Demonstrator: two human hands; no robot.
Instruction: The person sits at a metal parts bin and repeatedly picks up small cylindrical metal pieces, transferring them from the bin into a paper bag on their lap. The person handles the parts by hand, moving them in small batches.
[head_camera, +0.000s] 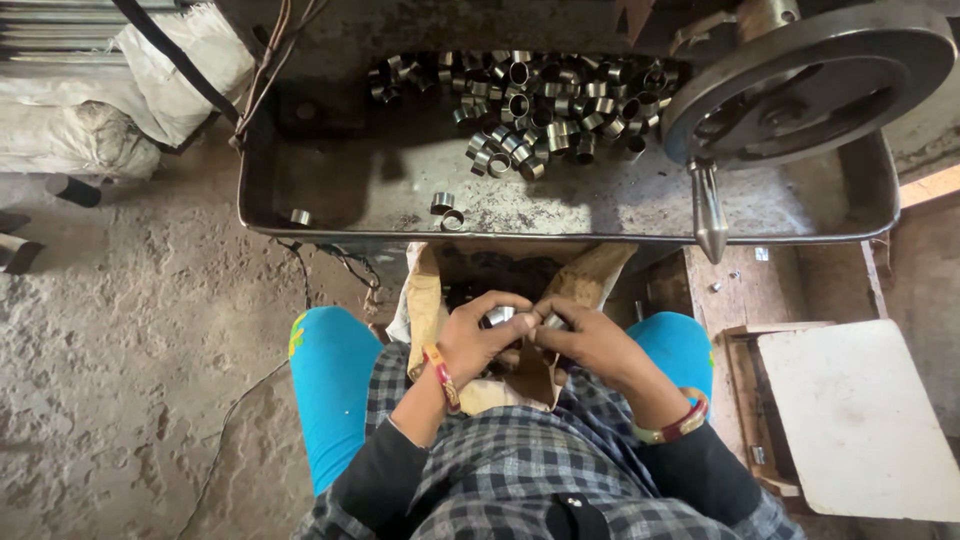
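Steel shows between the fingertips: a short shiny metal ring sleeve (499, 316) is pinched by the left hand (478, 335), and a second small metal sleeve (553, 321) is gripped by the right hand (590, 342), just at 3 o'clock from the first. Both hands meet over an open brown paper sack (428, 300) between blue-clad knees. At 12 o'clock, a dark metal tray (330, 190) holds a heap of similar metal rings (535, 105). A grey handwheel (800, 80) sits at 2 o'clock.
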